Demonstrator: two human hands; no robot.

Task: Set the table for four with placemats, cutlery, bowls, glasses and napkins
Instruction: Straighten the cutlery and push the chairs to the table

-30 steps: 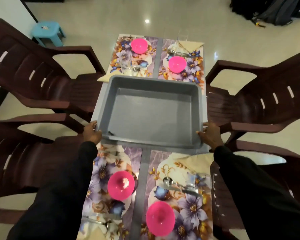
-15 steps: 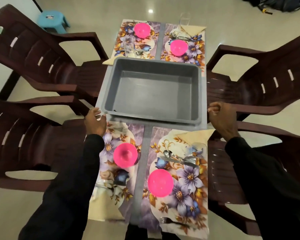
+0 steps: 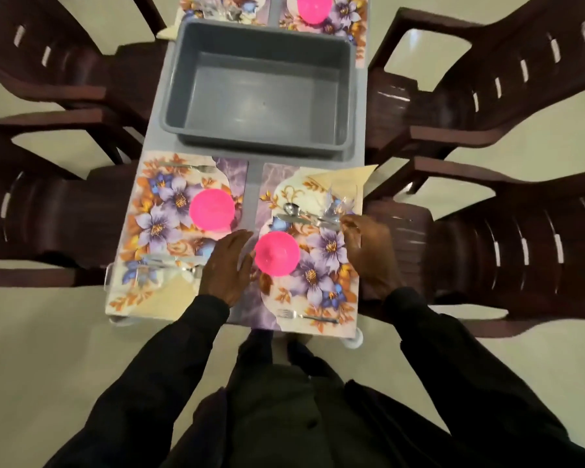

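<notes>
The rectangular placemat with purple and orange flowers is lying at the near right corner of the grey table, and its long axis is running away from the person, toward the empty grey plastic tub. A round bright pink plastic bowl is sitting on it. The steel fork near the edge is lying crosswise, tines pointing left. The left hand is resting flat, fingers released, just beside the bowl. The right hand is bending its fingers at the mat's right edge near the clear glass; it is blurred, so I cannot tell if it is grasping
</notes>
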